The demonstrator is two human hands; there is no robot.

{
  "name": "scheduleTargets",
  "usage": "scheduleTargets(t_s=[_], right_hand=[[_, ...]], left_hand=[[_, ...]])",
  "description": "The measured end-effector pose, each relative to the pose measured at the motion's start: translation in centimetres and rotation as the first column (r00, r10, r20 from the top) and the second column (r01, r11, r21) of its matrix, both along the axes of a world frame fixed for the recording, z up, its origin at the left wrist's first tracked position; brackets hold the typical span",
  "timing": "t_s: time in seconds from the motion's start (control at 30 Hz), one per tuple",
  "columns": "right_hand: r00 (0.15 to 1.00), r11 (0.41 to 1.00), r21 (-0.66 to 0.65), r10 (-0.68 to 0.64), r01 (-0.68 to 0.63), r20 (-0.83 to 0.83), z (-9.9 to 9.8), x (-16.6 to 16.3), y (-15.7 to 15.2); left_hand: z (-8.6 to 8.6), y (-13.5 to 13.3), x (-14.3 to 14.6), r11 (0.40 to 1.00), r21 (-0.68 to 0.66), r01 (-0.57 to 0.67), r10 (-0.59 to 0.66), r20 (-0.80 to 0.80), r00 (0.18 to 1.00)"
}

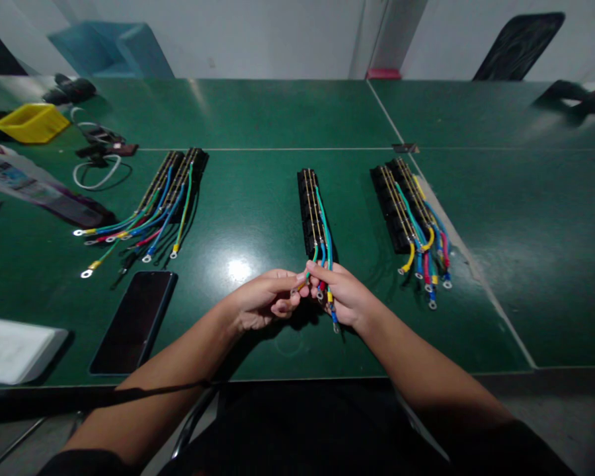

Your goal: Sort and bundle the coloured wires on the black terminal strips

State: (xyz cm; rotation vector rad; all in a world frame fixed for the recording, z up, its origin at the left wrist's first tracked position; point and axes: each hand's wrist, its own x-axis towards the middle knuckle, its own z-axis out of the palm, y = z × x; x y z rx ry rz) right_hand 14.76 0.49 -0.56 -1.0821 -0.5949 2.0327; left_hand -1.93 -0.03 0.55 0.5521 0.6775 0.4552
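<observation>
No legible text or numbers.

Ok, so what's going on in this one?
A person is handling the wires on a black strip at a green table. The left hand pinches a short green wire near its end, while the right hand holds the wire bundle beside it. Two similar wired strips lie to the left, two more to the right, and a phone lies nearby.

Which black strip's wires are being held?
The lone middle strip; both hands are on its wires. The left pair and right pair lie untouched.
</observation>
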Motion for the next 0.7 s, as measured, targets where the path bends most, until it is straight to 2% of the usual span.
scheduleTargets(t_s=[0.33, 0.7], right_hand=[[0.999, 0.999, -0.039, -0.002, 0.001, -0.037, -0.35, -0.05, 0.03], [1.000, 1.000, 0.018, 0.017, -0.017, -0.005, -0.18, 0.06, 0.03]], left_hand=[[0.11, -0.05, 0.10, 1.000, 0.004, -0.010, 0.011, -0.009, 1.000], [-0.35, 0.05, -0.01, 1.000, -0.016, 0.008, -0.008, 0.016, 1.000]])
